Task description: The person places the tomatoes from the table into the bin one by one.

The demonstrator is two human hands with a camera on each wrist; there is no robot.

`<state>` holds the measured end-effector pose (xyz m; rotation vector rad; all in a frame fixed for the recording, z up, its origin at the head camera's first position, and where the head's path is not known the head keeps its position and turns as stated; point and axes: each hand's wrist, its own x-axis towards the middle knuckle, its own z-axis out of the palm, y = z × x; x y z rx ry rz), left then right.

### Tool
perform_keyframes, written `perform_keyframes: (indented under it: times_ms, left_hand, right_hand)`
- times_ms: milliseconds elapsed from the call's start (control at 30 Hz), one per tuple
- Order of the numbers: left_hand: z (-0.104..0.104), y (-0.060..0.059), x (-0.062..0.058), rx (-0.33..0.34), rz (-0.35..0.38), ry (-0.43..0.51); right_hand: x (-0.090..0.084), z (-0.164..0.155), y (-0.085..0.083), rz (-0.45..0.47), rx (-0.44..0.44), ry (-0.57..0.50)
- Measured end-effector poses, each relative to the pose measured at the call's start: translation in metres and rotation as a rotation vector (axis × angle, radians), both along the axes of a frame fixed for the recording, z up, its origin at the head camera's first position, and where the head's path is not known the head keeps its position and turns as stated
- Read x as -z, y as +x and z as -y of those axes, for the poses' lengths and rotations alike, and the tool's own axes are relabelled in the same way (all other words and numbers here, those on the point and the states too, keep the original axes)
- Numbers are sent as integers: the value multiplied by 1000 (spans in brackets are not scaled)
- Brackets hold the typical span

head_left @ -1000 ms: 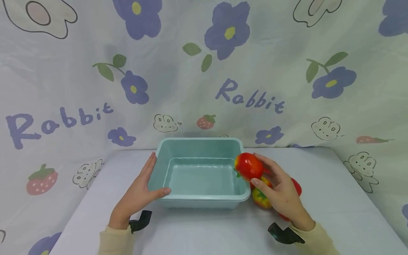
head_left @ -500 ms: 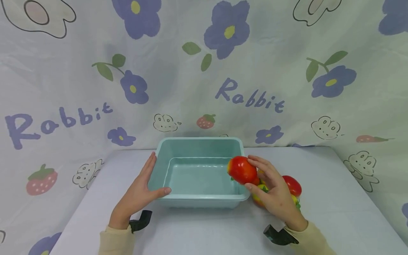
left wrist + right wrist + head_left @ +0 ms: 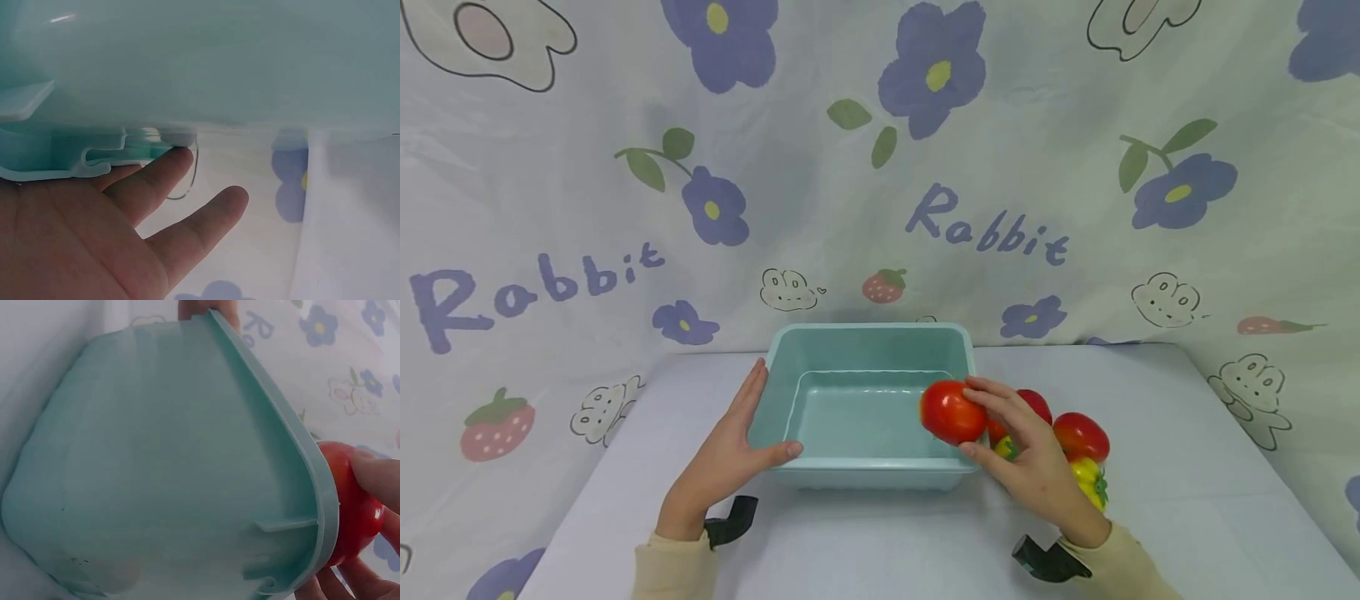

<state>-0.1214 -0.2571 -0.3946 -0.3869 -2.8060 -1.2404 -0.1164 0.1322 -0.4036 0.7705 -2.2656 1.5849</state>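
On the tabletop (image 3: 880,533) in front of us stands a pale green tub (image 3: 872,475), open side up, with nothing lying on its floor. Our left hand (image 3: 730,454) lies flat against the tub's left wall, fingers straight and spread along the side and thumb laid along the near rim; the left wrist view shows the palm and two straight fingers up against the underside of the rim. Our right hand (image 3: 1030,462) holds a red tomato (image 3: 951,412) with curled fingertips and thumb, up over the tub's right rim, partly above its inside. From the right wrist view the tomato sits just outside the rim's edge with fingers round it. Just right of the tub, behind and beside the right hand, lie more pieces on the tabletop: two red tomatoes (image 3: 1081,436) and a yellow pepper (image 3: 1088,483), close together. Behind everything hangs a flowered cloth (image 3: 625,167) printed with "Rabbit".
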Motion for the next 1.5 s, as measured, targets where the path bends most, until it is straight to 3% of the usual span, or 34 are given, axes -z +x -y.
perform_keyframes:
  times_ms: [533, 1067, 1500]
  left_hand:
    - [1, -1, 2, 11, 3, 10]
    - [0, 0, -1, 11, 0, 2]
    - [1, 0, 0, 17, 3, 8]
  right_hand:
    - [3, 5, 2, -46, 53, 190]
    - [1, 0, -2, -61, 80, 145]
    - [-10, -28, -12, -71, 140, 125]
